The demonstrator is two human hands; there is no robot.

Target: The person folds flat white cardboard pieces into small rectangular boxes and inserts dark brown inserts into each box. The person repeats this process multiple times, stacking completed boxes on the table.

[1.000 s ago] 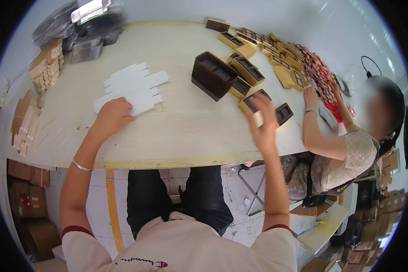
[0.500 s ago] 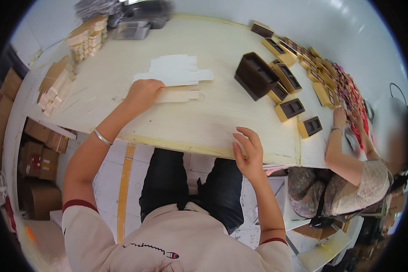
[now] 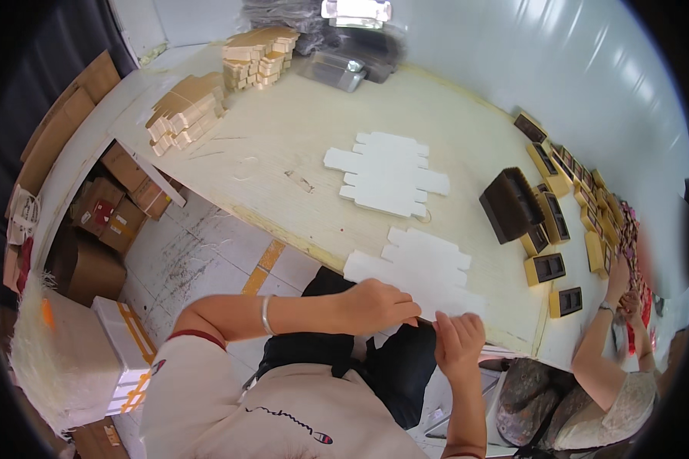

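A white flat box blank (image 3: pixel 421 264) with cut flaps lies at the table's near edge, in front of my body. My left hand (image 3: pixel 377 306) is closed on its near edge, thumb and fingers together. Close by on the right, my right hand (image 3: pixel 459 336) has its fingers curled at the same edge, slightly blurred, pinching the blank there. Just beyond lies a pile of similar white box blanks (image 3: pixel 386 176), apart from both hands.
Stacked gold-edged blanks (image 3: pixel 187 111) stand far left, clear plastic trays (image 3: pixel 333 70) behind. Right of the pile are nested dark brown trays (image 3: pixel 511 205) and gold boxes with dark inserts (image 3: pixel 546 269). A co-worker's hands (image 3: pixel 620 287) work at the right. Cartons (image 3: pixel 119 214) sit under the table.
My left hand has drawn a blank from the pile toward me, down to the near edge. My right hand, open before, has closed at the blank's edge. The view has turned left.
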